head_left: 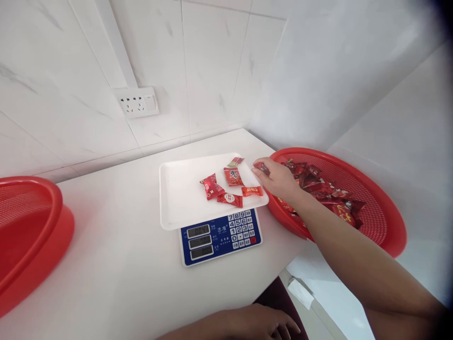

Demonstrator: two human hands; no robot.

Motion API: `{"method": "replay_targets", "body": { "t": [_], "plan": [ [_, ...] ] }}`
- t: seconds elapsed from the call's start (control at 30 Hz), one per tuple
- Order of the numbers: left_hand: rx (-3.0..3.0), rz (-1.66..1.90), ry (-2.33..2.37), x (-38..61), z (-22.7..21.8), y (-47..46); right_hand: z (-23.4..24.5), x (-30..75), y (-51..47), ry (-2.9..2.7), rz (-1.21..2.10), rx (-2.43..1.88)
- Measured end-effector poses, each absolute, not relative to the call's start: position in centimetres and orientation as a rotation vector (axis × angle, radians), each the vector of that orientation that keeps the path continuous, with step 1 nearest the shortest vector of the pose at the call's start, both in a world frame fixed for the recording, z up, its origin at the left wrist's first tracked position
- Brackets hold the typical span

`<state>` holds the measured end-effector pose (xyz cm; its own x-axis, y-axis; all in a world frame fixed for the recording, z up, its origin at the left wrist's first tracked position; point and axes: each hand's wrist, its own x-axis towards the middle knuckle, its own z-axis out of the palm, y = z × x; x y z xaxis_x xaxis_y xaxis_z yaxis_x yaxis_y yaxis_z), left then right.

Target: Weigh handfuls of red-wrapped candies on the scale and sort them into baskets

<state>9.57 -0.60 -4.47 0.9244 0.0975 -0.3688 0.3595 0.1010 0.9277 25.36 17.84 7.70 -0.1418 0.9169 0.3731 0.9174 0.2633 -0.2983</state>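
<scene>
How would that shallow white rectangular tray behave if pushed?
The tray probably stays stiff, given its raised rim. It might tip if pressed at the left, where it overhangs the blue-panelled scale. The glossy red packets on it might slide, its surface looking smooth.

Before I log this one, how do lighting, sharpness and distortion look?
Head view throughout: soft light, faint shadows; candies on the tray fairly sharp; displays on the scale dim; dark blur at the right corners; right basket seemingly stretched by a wide lens.
</scene>
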Motion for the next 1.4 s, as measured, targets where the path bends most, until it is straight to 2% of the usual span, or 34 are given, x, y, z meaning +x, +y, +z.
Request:
{"method": "replay_targets", "body": {
  "t": [0.17, 0.6, 1.4],
  "plan": [
    [1.468, -0.224, 0.384, 9.5, -3.4, -0.3, 7.7, 25.4, 17.7, -2.015, 0.013, -1.704],
    [1.514, -0.258, 0.344, 9.6, -4.1, -0.3, 8.4, 24.9, 17.3, -2.02, -0.038, -1.827],
    [1.51, -0.261, 0.347, 9.5, -3.8, -0.3, 7.7, 25.5, 17.5, -1.962, 0.053, -1.743]
  ]
}}
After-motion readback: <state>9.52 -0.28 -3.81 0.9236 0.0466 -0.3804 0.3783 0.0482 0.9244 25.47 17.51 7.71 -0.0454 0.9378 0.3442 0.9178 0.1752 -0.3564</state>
